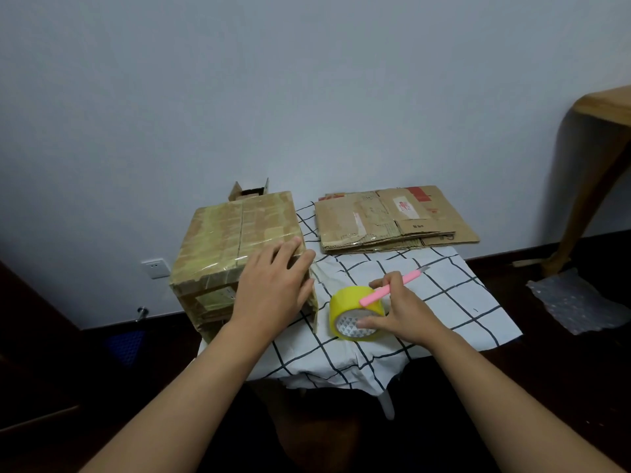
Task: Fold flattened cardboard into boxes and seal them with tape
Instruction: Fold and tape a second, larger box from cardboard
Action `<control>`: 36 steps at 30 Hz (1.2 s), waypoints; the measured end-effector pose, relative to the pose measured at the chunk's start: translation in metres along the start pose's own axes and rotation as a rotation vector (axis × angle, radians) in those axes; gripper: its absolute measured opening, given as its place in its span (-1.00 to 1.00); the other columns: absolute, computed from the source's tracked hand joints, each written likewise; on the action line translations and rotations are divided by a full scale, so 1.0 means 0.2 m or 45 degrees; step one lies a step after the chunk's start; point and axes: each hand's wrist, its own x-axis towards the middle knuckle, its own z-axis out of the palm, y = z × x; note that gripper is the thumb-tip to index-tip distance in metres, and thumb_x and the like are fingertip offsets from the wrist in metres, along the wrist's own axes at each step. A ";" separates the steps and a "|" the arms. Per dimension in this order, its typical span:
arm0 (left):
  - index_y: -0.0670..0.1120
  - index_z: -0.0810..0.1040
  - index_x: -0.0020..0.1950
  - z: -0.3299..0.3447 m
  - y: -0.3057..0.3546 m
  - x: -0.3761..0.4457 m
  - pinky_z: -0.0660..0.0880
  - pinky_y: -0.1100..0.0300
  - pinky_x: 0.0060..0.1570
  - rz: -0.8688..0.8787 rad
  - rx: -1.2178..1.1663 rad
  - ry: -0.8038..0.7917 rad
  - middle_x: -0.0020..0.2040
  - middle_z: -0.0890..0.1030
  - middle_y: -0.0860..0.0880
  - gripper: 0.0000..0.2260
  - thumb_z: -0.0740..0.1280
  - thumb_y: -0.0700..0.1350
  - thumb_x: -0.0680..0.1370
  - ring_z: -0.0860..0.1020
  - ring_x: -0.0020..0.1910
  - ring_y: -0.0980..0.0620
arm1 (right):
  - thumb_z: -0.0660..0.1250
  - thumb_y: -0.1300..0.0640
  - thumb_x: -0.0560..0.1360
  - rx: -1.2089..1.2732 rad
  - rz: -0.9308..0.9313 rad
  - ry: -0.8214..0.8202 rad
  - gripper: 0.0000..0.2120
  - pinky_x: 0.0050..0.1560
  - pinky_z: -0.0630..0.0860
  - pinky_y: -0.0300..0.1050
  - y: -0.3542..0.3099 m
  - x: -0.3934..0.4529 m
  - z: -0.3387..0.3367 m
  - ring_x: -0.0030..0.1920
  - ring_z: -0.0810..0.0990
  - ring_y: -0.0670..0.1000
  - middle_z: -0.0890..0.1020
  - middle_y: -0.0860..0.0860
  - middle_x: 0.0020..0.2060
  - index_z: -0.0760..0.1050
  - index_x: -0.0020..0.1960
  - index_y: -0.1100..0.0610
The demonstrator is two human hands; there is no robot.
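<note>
Beside the taped box [239,240] on the counter [444,302], the left hand [273,291] lies flat against its near corner, the right hand [403,312] grips a pink knife [392,287] over the tape roll [355,314], so sealing seems finished and the flat cardboard [392,216] behind comes next.

One head-worn wide-angle cam, looking fwd and down over both forearms onto a small table w/ checked cloth [426,302], close in. Wall [307,80] fills the upper half; floor at both sides. Edges bend from lens distortion. No 2nd view to overlap.
</note>
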 end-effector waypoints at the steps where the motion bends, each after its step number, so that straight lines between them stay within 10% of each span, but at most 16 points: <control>1: -0.07 0.59 0.19 0.00 0.00 0.00 0.50 -0.06 0.03 0.002 0.000 0.001 0.26 0.56 -0.13 -0.66 0.46 -0.01 0.46 0.53 0.15 -0.18 | 0.47 -0.46 0.17 -0.005 -0.005 -0.036 -0.23 0.01 0.52 0.00 0.00 -0.01 -0.01 0.06 0.56 0.01 0.47 -0.11 0.23 0.14 0.12 -0.13; 8: -0.06 0.60 0.19 -0.01 -0.01 0.01 0.52 -0.04 0.02 0.008 -0.021 -0.007 0.25 0.57 -0.12 -0.65 0.48 0.01 0.45 0.54 0.14 -0.16 | 0.43 -0.20 0.42 0.340 -0.158 0.270 -0.59 0.20 0.50 0.09 -0.10 0.00 -0.04 0.17 0.57 -0.10 0.56 -0.20 0.17 0.17 -0.04 -0.22; 15: -0.06 0.60 0.17 0.00 -0.02 0.01 0.52 -0.04 0.01 0.022 -0.037 0.005 0.24 0.58 -0.12 -0.68 0.48 0.01 0.47 0.55 0.14 -0.15 | 0.07 -0.02 0.69 1.069 -0.053 0.725 -0.73 -0.13 0.58 -0.13 -0.35 0.04 -0.06 -0.23 0.68 0.00 0.68 0.13 -0.34 0.43 -0.05 0.08; 21: -0.06 0.61 0.14 0.01 -0.02 0.01 0.50 -0.05 -0.02 0.030 -0.049 0.055 0.23 0.58 -0.14 -0.76 0.36 -0.01 0.51 0.55 0.08 -0.20 | 0.10 0.03 0.68 1.667 0.105 0.518 -0.70 -0.14 0.55 -0.07 -0.40 0.10 -0.09 -0.36 0.61 0.01 0.63 0.10 -0.40 0.53 -0.03 0.15; 36: -0.08 0.64 0.14 0.02 -0.03 0.01 0.51 -0.08 -0.07 0.033 -0.107 0.048 0.24 0.58 -0.22 -0.68 0.50 -0.25 0.41 0.55 0.05 -0.27 | 0.33 0.19 0.58 2.017 0.288 0.363 -0.80 -0.53 0.22 -0.29 -0.40 0.24 0.00 -0.60 0.27 -0.08 0.40 0.01 -0.59 0.47 -0.21 0.16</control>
